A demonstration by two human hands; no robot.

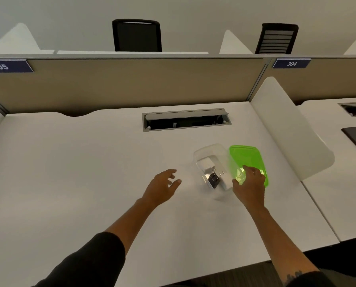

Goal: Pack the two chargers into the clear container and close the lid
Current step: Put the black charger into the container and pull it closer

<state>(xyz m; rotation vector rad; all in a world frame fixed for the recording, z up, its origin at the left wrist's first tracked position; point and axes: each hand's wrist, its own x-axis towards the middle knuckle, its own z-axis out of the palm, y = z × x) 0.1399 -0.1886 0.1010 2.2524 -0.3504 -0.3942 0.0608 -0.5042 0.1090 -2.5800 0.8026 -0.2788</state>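
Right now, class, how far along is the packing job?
Done: the white charger and the black charger lie inside the clear container. In hand: the right hand grips the green lid beside it. Left: setting the lid on and closing it.

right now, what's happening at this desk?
A person is packing chargers at a white desk. The white charger and black charger both lie inside the clear container. The right hand is on the near edge of the green lid, which sits beside the container, not yet on it. The left hand hovers open just left of the container, holding nothing.
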